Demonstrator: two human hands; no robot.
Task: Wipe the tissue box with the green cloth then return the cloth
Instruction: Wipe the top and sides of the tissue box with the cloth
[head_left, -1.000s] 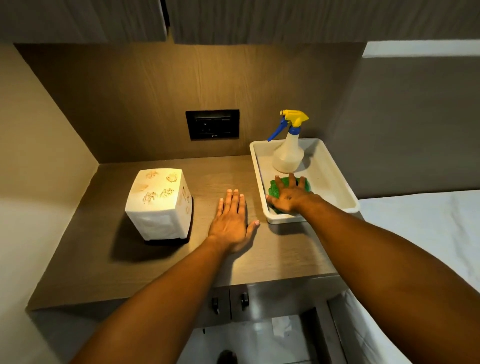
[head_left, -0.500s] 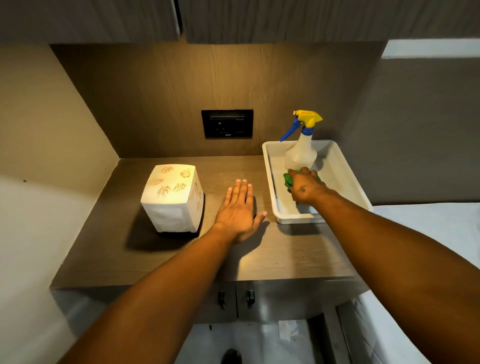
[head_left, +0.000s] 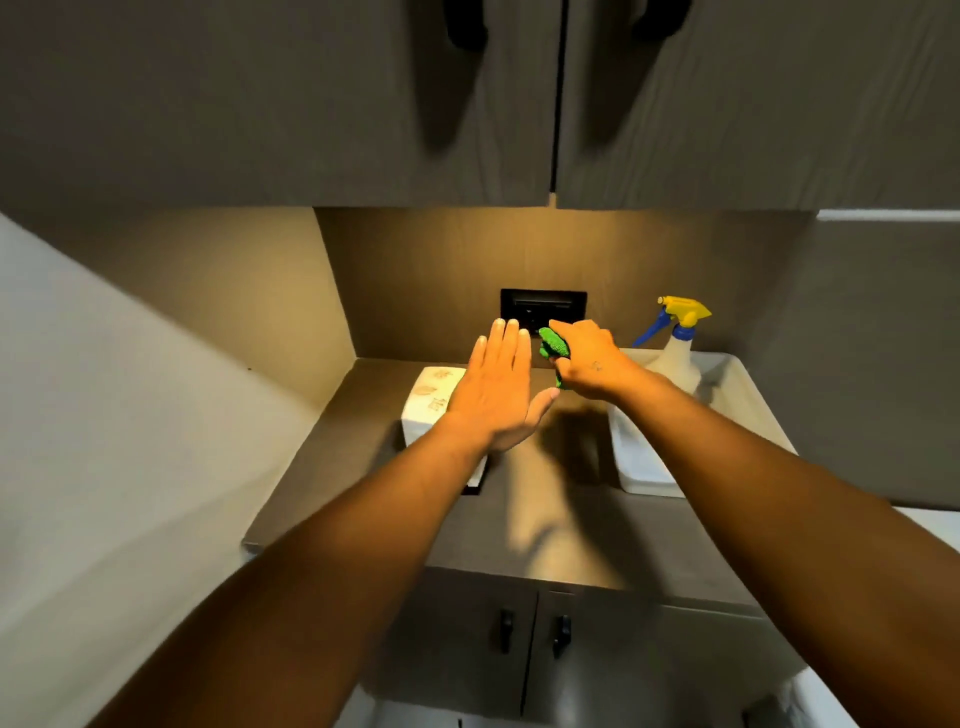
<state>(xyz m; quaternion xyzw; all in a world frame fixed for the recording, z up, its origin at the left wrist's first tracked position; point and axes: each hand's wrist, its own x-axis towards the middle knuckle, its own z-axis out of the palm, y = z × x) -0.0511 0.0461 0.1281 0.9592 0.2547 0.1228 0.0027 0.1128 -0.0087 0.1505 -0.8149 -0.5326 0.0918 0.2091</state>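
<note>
Right hand (head_left: 589, 364) raised above the tabletop (head_left: 545, 519), fingers closed around the bunched green cloth (head_left: 551, 345). Left hand (head_left: 496, 395) flat, fingers spread straight, partly covering the tissue box (head_left: 431, 405) at rear left of the tabletop

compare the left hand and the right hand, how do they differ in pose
The left hand is flat and open with fingers together, holding nothing; the right hand is curled shut on the green cloth. The left partly hides the tissue box; the right does not. Both are raised above the counter.
</note>
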